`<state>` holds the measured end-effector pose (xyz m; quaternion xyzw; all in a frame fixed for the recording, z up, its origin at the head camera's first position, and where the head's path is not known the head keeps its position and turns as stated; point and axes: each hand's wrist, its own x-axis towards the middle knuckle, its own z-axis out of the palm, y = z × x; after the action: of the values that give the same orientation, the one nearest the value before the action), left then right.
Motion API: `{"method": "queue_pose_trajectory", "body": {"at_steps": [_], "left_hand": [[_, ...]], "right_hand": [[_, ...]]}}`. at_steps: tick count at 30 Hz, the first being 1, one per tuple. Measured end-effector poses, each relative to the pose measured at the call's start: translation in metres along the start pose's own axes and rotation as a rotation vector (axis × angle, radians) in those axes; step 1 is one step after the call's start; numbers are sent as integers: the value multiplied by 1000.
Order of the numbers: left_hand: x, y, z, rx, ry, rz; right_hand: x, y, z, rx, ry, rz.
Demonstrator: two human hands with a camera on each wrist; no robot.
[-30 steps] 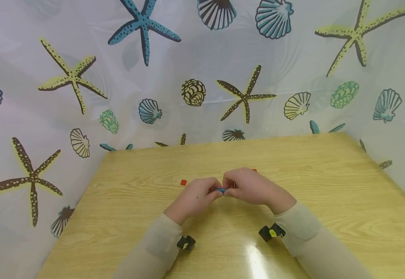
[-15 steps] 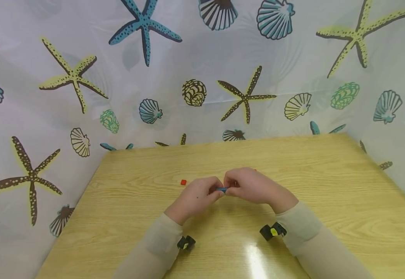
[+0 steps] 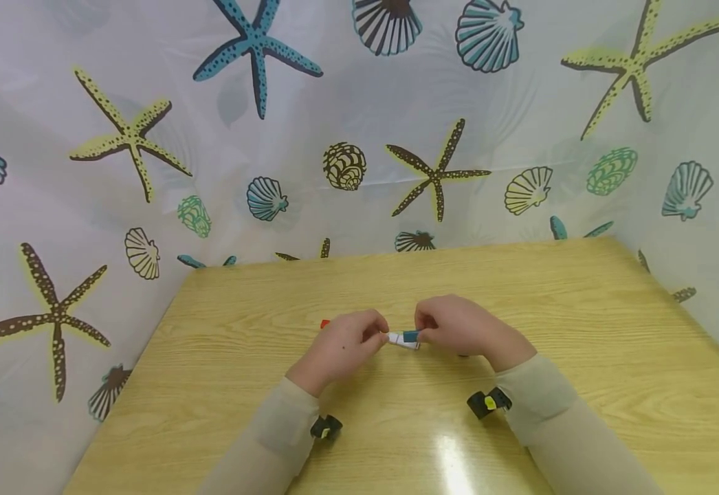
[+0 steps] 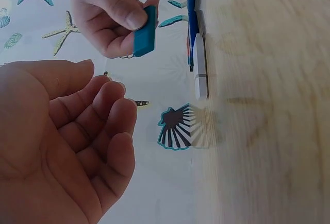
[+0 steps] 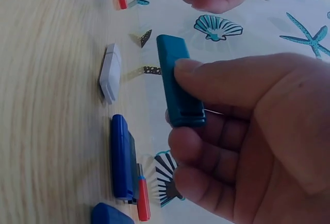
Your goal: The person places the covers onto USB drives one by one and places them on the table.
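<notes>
My right hand (image 3: 458, 330) pinches a small teal oblong plastic piece (image 5: 170, 54) between thumb and fingers, above the table. A groove crosses its lower end in the right wrist view. My left hand (image 3: 342, 344) is to the left, its fingers loosely curved and holding nothing in the left wrist view. A white oblong piece (image 5: 110, 74) with a seam across it lies on the table (image 3: 260, 295) between the hands. In the head view it shows just under the teal piece.
A dark blue case-like thing (image 5: 121, 157), a red-handled tool (image 5: 144, 198) with a thin shaft and another blue object (image 5: 109, 214) lie along the table. A small red block (image 3: 325, 324) is beyond my left hand. A shell-patterned curtain (image 3: 310, 137) surrounds the table.
Both hands were together at the teal piece. The left hand has let go and shifted slightly left; the right has moved right with it. The white piece has come into view.
</notes>
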<state>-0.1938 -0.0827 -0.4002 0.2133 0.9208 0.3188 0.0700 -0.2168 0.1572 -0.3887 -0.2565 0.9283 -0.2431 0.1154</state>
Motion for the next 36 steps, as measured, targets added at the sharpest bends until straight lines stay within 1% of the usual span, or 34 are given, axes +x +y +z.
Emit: {"method": "queue_pose_trajectory", "body": {"at_steps": [3, 6, 10, 13, 16, 21, 24, 26, 29, 33, 36], "left_hand": [[0, 0, 0, -2, 4, 4], [0, 0, -1, -7, 5, 7], [1, -1, 0, -2, 8, 3], [1, -2, 0, 5, 9, -2], [1, -3, 0, 9, 8, -5], [1, -4, 0, 1, 13, -21], [1, -5, 0, 3, 19, -40], [1, -6, 0, 10, 23, -47], [1, -7, -1, 25, 31, -44], [2, -10, -1, 65, 55, -41], [2, -13, -2, 103, 95, -48]], "right_hand": [[1, 2, 1, 7, -27, 31], [2, 6, 4, -32, -42, 38], [4, 10, 6, -113, -41, 14], [3, 12, 7, -149, -42, -2], [3, 12, 7, -173, -60, -4], [3, 11, 8, -213, -107, 42], [2, 11, 9, -234, -113, 57], [2, 11, 9, -238, -109, 61], [3, 12, 9, -238, -78, 53], [4, 11, 8, -173, -30, 47], [3, 10, 7, -116, -7, 57]]}}
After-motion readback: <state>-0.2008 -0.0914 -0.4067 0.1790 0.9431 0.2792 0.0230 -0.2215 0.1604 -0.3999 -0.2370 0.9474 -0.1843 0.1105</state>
